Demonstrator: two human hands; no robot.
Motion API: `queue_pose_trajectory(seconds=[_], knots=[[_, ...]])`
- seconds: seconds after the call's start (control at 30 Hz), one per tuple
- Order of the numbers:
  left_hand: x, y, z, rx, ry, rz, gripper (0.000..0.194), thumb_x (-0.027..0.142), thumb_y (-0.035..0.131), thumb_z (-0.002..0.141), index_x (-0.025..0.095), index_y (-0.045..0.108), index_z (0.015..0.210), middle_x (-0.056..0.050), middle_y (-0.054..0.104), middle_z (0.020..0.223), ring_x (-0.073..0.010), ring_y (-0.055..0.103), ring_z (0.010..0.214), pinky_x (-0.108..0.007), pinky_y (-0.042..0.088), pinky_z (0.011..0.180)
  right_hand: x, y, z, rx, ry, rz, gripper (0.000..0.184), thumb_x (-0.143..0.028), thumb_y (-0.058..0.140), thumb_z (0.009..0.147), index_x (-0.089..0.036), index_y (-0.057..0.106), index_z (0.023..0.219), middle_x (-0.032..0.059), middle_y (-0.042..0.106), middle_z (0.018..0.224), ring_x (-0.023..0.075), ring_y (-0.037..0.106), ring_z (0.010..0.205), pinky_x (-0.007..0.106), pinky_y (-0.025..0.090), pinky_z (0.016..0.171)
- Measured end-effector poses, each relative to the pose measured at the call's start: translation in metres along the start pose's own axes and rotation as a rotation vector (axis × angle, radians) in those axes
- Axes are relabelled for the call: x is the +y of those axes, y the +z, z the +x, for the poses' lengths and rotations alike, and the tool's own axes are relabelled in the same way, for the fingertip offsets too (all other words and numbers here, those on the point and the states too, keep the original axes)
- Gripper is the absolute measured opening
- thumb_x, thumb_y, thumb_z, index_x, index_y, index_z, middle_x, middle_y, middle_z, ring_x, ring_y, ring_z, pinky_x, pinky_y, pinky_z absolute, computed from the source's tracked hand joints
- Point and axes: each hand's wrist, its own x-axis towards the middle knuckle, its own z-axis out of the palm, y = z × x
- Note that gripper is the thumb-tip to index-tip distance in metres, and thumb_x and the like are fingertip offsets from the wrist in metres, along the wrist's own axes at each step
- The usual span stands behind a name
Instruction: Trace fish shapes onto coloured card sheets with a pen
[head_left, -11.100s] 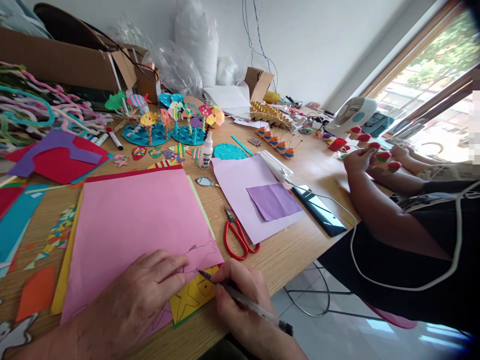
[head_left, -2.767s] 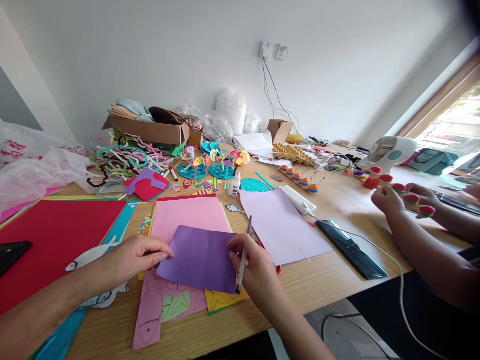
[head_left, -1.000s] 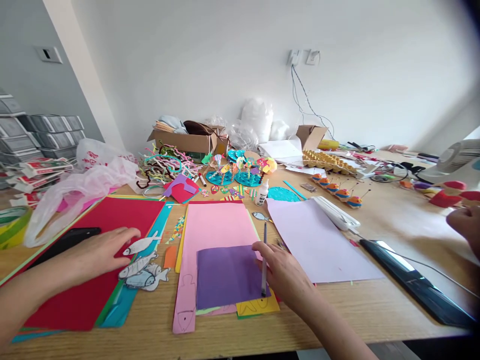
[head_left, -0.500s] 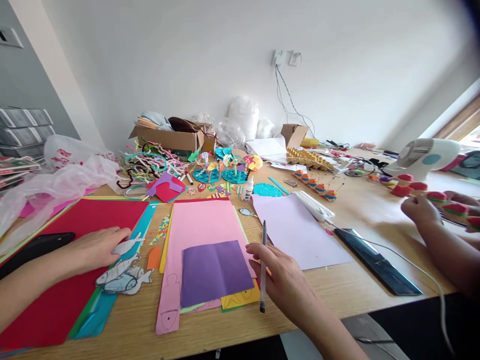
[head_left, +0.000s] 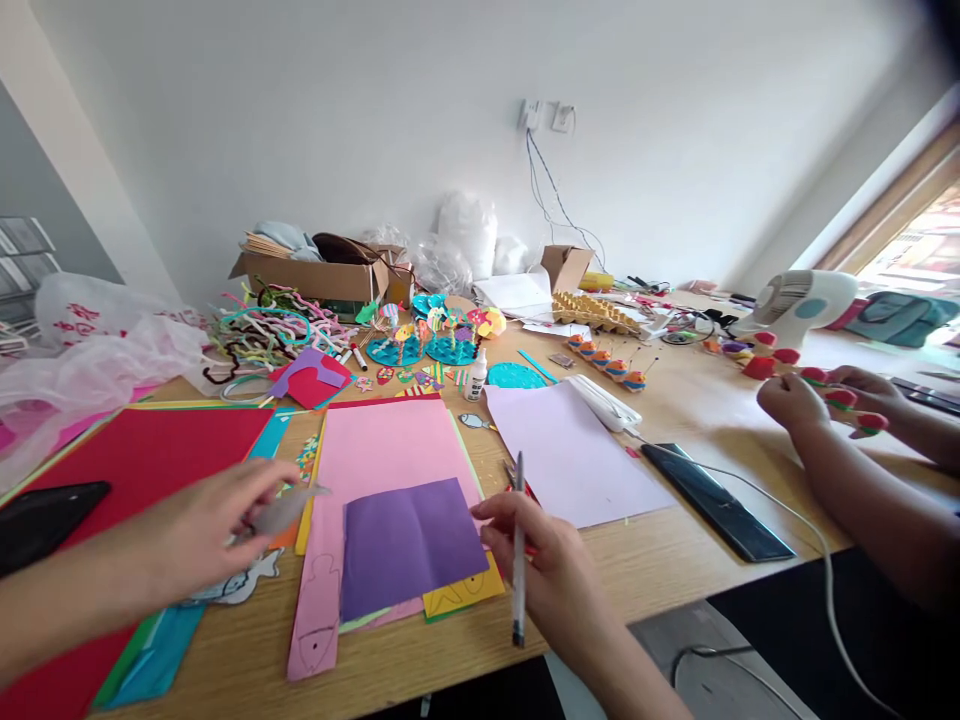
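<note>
Head view: fish outline (head_left: 319, 625) done left of the blank purple sheet (head_left: 412, 550), left hand (head_left: 214, 520) pinches a fish cutout (head_left: 282, 510), right hand (head_left: 553, 570) half-curls round a pen (head_left: 519, 575).

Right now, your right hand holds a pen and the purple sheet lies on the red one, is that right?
Not quite: the purple sheet lies on the pink sheet instead, as the head view shows. The right hand does hold a pen.

Left hand (head_left: 214, 515) blurred; its grey cutout (head_left: 281, 512) perhaps fish-shaped; black device (head_left: 49, 522) cropped at left.
</note>
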Motion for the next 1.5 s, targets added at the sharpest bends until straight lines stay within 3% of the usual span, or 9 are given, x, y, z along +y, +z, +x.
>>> queue_pose_trajectory(seconds=[0.13,0.2,0.37,0.5,0.63,0.73,0.9,1.23,1.5], knots=[[0.04,0.046,0.001,-0.039,0.291,-0.062,0.045,0.012,0.05,0.067,0.023,0.055,0.11,-0.006,0.064,0.108,-0.0222,0.062,0.098,-0.03,0.05,0.084,-0.007,0.031,-0.005,-0.067,0.108,0.204,0.013,-0.021,0.055,0.077,-0.018,0.061,0.089,0.0004,0.059,0.066,0.0136,0.053,0.056,0.022,0.04,0.052],[0.053,0.064,0.002,0.021,0.313,-0.034,0.048,0.009,0.049,0.065,0.022,0.052,0.111,-0.008,0.061,0.107,-0.0235,0.063,0.095,-0.032,0.052,0.081,-0.007,0.044,-0.005,-0.075,0.15,0.285,0.013,-0.023,0.058,0.076,-0.019,0.059,0.089,-0.0007,0.057,0.066,0.0131,0.05,0.056,0.023,0.039,0.052],[0.068,0.084,0.002,-0.019,0.364,0.031,0.052,0.007,0.048,0.066,0.024,0.05,0.116,-0.009,0.06,0.107,-0.0255,0.064,0.094,-0.035,0.054,0.078,-0.002,0.061,0.006,-0.064,0.262,0.605,0.018,-0.032,0.062,0.071,-0.022,0.048,0.076,-0.0041,0.051,0.06,0.012,0.049,0.052,0.022,0.038,0.048],[0.07,0.081,0.001,-0.007,0.361,-0.019,0.051,0.007,0.048,0.068,0.023,0.05,0.116,-0.008,0.059,0.11,-0.024,0.062,0.097,-0.033,0.052,0.082,0.002,0.061,0.021,-0.068,0.295,0.68,0.022,-0.029,0.065,0.064,-0.022,0.046,0.074,-0.0062,0.049,0.059,0.0109,0.05,0.049,0.022,0.039,0.049],[0.058,0.059,0.008,0.084,0.396,-0.123,0.033,0.007,0.038,0.08,0.023,0.056,0.103,-0.005,0.062,0.101,-0.0202,0.061,0.094,-0.029,0.048,0.08,0.001,0.049,0.038,-0.12,0.278,0.604,0.018,-0.018,0.063,0.064,-0.022,0.049,0.076,-0.0059,0.052,0.063,0.0106,0.052,0.053,0.023,0.043,0.055],[0.042,0.045,0.017,-0.064,0.461,-0.17,0.033,0.004,0.032,0.08,0.021,0.06,0.087,-0.002,0.064,0.082,-0.0165,0.061,0.078,-0.024,0.046,0.07,-0.001,0.042,0.05,-0.303,0.264,0.438,0.018,-0.01,0.061,0.067,-0.021,0.049,0.074,-0.0074,0.05,0.061,0.0099,0.052,0.052,0.021,0.041,0.052],[0.029,0.043,0.025,-0.178,0.525,-0.19,0.037,0.0,0.033,0.07,0.021,0.063,0.078,-0.001,0.066,0.079,-0.0154,0.06,0.076,-0.023,0.045,0.069,-0.003,0.051,0.065,-0.377,0.218,0.327,0.02,-0.004,0.064,0.068,-0.02,0.052,0.073,-0.0069,0.054,0.063,0.0093,0.053,0.056,0.019,0.041,0.054],[0.012,0.047,0.019,-0.36,0.581,-0.346,0.04,0.009,0.039,0.087,0.028,0.071,0.1,-0.002,0.07,0.099,-0.0167,0.064,0.093,-0.024,0.048,0.083,-0.015,0.076,0.078,-0.473,0.1,0.134,0.019,-0.002,0.065,0.07,-0.018,0.058,0.076,-0.0048,0.058,0.067,0.0101,0.055,0.062,0.018,0.04,0.055],[0.012,0.049,0.002,-0.327,0.562,-0.266,0.043,0.005,0.035,0.088,0.026,0.065,0.111,-0.004,0.063,0.107,-0.0178,0.06,0.097,-0.025,0.045,0.087,-0.013,0.089,0.079,-0.502,0.032,0.014,0.019,-0.002,0.065,0.071,-0.018,0.06,0.081,-0.0026,0.062,0.074,0.0118,0.057,0.066,0.019,0.041,0.058]])
